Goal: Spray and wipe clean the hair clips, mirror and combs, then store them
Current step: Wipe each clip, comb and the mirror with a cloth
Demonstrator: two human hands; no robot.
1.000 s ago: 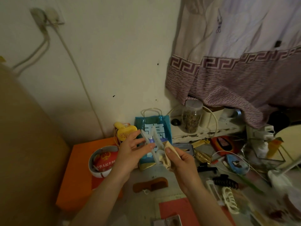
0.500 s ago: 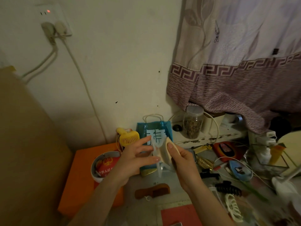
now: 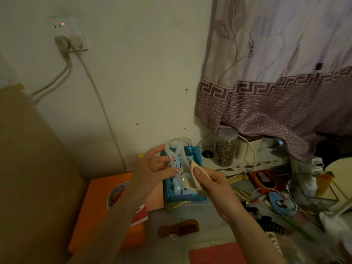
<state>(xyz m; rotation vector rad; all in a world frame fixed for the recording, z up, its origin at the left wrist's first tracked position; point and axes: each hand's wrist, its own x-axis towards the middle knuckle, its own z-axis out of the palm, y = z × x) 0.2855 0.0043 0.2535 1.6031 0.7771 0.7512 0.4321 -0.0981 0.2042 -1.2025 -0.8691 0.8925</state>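
Clear hair clip: held above worktop's back edge, pinched by left hand; right hand pinches cloth against it. Seemingly light, stiff, brittle, slick; grip the body.

This is a lived-in room of a home — a cluttered dressing corner. A mauve patterned curtain with a key-fret border hangs over a chipped white sill, where a clear plastic jar of dried bits stands. A white wall socket with two plugs feeds cables down the plain wall. Personal items crowd the grey tabletop — a brown wooden comb, a black claw hair clip, a blue gift bag, an orange box.
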